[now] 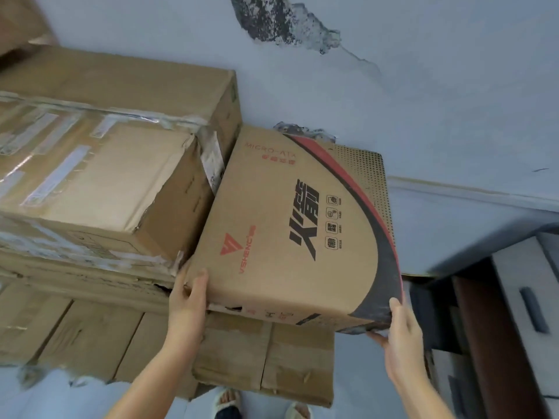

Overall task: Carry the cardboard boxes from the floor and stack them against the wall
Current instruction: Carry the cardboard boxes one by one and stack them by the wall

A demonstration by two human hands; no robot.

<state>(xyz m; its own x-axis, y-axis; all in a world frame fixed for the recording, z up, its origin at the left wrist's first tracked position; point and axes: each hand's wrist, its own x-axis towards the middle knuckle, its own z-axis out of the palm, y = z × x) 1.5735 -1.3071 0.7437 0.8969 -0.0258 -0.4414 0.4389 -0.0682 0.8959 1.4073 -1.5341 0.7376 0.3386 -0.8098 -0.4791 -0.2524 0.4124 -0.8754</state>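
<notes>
A printed cardboard box (290,225) with black characters, red lettering and a red-and-black curved stripe sits tilted on top of the lower boxes (266,355), its far edge against the pale wall (423,101). My left hand (189,297) grips its near left corner, thumb on the top face. My right hand (399,331) holds the near right corner, with fingers under the edge. To the left, a taped brown box (99,182) stands close beside the printed box, with a larger brown box (136,83) behind it.
Flattened and stacked cardboard (75,334) lies under the pile at lower left. A dark wooden cabinet with pale drawers (514,313) stands at the right. The wall has peeling, mouldy patches (287,25). Feet in sandals (230,400) show on the floor below.
</notes>
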